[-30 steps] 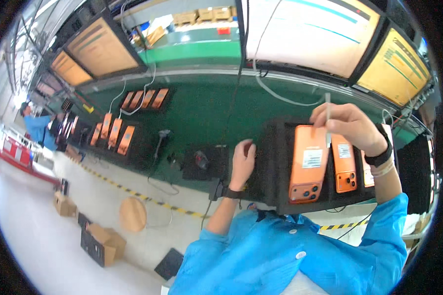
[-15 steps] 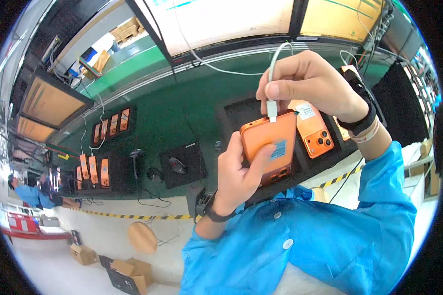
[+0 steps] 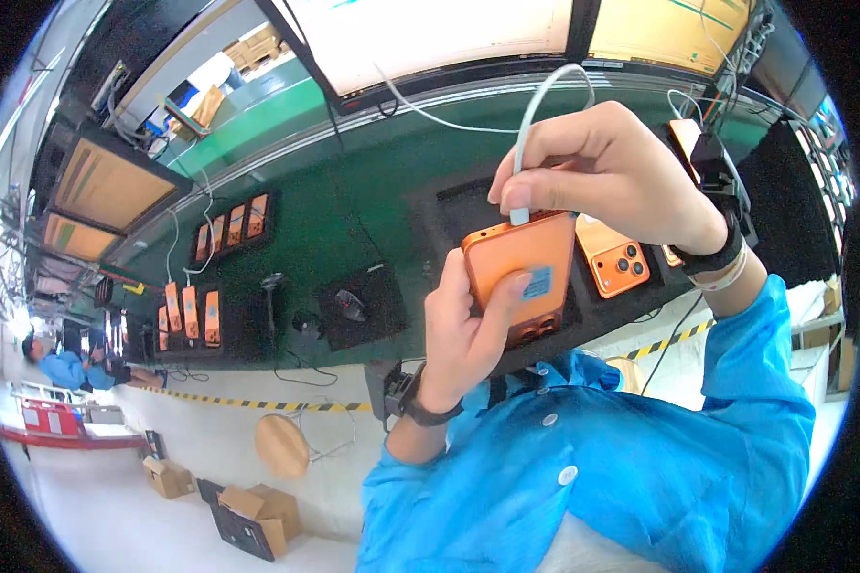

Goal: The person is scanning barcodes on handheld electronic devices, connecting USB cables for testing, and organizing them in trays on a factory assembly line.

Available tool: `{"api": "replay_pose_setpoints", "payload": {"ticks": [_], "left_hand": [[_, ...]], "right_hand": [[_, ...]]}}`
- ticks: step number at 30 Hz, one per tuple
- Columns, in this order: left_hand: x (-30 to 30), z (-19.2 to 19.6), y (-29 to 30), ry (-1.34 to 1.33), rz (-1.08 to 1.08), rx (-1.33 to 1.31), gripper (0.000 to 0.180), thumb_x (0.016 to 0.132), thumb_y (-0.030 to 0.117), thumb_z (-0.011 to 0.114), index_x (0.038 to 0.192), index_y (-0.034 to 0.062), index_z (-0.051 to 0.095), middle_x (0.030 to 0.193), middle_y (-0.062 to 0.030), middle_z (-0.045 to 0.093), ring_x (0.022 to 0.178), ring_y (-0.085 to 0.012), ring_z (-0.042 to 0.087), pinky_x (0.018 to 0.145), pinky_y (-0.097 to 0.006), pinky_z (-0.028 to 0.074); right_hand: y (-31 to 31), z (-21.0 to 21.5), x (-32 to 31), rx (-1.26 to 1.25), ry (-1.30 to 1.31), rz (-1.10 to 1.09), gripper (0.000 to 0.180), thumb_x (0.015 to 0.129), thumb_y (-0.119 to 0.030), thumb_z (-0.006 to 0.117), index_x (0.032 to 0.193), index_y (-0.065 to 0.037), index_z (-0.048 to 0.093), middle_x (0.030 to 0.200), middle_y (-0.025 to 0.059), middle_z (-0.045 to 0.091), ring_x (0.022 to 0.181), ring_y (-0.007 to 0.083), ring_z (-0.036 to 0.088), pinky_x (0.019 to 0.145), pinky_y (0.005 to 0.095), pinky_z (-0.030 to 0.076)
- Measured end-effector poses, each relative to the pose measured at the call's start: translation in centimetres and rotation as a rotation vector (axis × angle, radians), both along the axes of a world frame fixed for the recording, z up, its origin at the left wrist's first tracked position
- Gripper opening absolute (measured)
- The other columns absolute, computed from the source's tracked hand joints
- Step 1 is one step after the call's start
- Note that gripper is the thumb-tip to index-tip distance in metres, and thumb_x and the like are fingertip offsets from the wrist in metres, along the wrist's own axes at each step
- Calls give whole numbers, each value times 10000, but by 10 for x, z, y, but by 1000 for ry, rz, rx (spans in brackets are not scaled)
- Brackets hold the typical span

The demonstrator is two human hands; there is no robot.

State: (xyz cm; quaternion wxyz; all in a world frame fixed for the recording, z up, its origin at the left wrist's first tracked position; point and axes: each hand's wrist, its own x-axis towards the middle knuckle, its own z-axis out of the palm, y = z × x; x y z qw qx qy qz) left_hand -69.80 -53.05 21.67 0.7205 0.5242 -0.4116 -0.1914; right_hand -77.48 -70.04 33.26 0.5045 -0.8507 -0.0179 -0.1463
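Above the left hand [image 3: 463, 334], whose grip wraps the orange phone [image 3: 523, 272] over the green bench [image 3: 334, 220], the right hand [image 3: 607, 172] pinches the white cable plug [image 3: 519, 202] at the phone's top edge; keep the plug square to the port.

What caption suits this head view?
Left hand holds an orange phone while right hand sets a white cable plug at its top.

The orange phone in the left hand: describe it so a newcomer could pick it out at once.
Start at the green bench under the monitors and come toward the blue sleeves. The orange phone is lifted above the black tray in the left hand. Unlike the orange phone lying in the tray, it has a small blue sticker on its back and a white cable plug pinched at its top edge by the right hand.
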Motion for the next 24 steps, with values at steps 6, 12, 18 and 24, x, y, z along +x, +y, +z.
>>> {"api": "replay_pose_setpoints", "payload": {"ticks": [6, 12, 18, 24], "left_hand": [[15, -15, 2, -318, 270, 257, 366, 919, 183, 635, 1201, -30, 540, 1163, -198, 627, 1078, -253, 620, 882, -357, 485], [-13, -71, 44, -196, 339, 54, 942, 728, 648, 727, 1336, -24, 472, 1420, -259, 411, 1349, -383, 383, 1111, -472, 291], [-23, -108, 20, -392, 532, -26, 1069, 635, 633, 798, 1366, -60, 439, 1439, -301, 401, 1335, -418, 418, 1085, -474, 362], [-7, -111, 33, -411, 530, -28, 967, 648, 501, 827, 1363, -43, 467, 1397, -245, 487, 1301, -372, 479, 1067, -428, 398]], "right_hand": [[-17, -34, 11, -4, 92, 147, 346, 904, -149, 667, 1174, 58, 607, 1014, 87, 689, 937, 129, 620, 873, 282, 495], [-58, -70, 51, 170, 196, -66, 447, 852, -30, 688, 1249, 108, 538, 1039, 117, 680, 942, 119, 624, 866, 267, 508], [-77, -80, 56, -30, 44, -161, 493, 870, -117, 672, 1273, 120, 515, 1186, 214, 631, 1079, 236, 616, 966, 334, 475], [17, 0, 0, -334, -6, 59, 361, 798, -75, 682, 1148, 3, 642, 1080, 150, 661, 1009, 241, 628, 873, 351, 487]]}}
